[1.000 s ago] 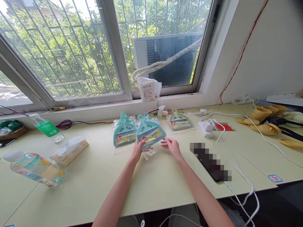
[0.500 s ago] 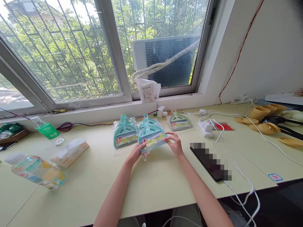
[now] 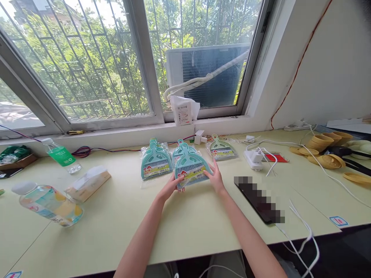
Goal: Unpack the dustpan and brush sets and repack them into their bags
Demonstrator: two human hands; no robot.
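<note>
Teal dustpan set [image 3: 189, 170] held between two hands at the window table [image 3: 139, 235]

I sit at a pale yellow-green table whose far edge runs along a white sill [image 3: 127, 133] under a barred window [image 3: 101, 73]. Leaves fill the glass, and an air-conditioner unit [image 3: 217, 75] stands outside. A white paper packet [image 3: 183, 112] rests on the sill.

Toward the table's left edge lie a green-labelled bottle [image 3: 62, 155], a tissue pack [image 3: 90, 184] and a larger fruit-printed bottle [image 3: 52, 204]. Toward the right edge are a white power adapter [image 3: 252, 159], a black phone [image 3: 256, 199], partly pixelated, and yellowish cups [image 3: 321, 143]. A small sticker [image 3: 338, 221] marks the near edge on that side.

The wrapped dustpan set is midway along the table, closer to the far edge than the near one. My left hand [image 3: 172, 185] grips its lower left corner, thumb in front; my right hand [image 3: 216, 179] grasps its right side. More wrapped sets [image 3: 156, 160] lie behind it and to its left, and a greener one [image 3: 222, 148] lies near the far edge.

A second ago my right hand was off the set, which tilted more; now both hands hold it, straighter and farther right, clear of the teal set [image 3: 176, 151] behind.
</note>
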